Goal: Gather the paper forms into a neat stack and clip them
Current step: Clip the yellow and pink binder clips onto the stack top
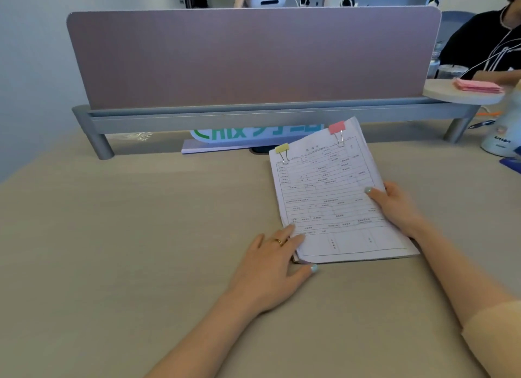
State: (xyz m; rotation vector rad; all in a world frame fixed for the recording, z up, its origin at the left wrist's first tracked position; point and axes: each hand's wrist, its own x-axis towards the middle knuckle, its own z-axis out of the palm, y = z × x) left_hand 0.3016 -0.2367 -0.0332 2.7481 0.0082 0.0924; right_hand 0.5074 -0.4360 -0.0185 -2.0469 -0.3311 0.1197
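I am resting my left hand (pixel 272 267) and right hand (pixel 394 205) on a stack of thin, matt white paper forms (pixel 332 197), which is lying on a smooth, matt, pale wood-look desk (pixel 127 236). A yellow clip (pixel 282 148) and a pink clip (pixel 337 128) are showing shiny wire handles. The divider panel (pixel 248 56) is looking like matt, felt-like cloth above a dull grey metal rail (pixel 225 119).

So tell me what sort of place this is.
Most likely a shared office. A fabric partition screen divides the desk, a clipped stack of paper forms lies on it, and another person sits at the next desk.
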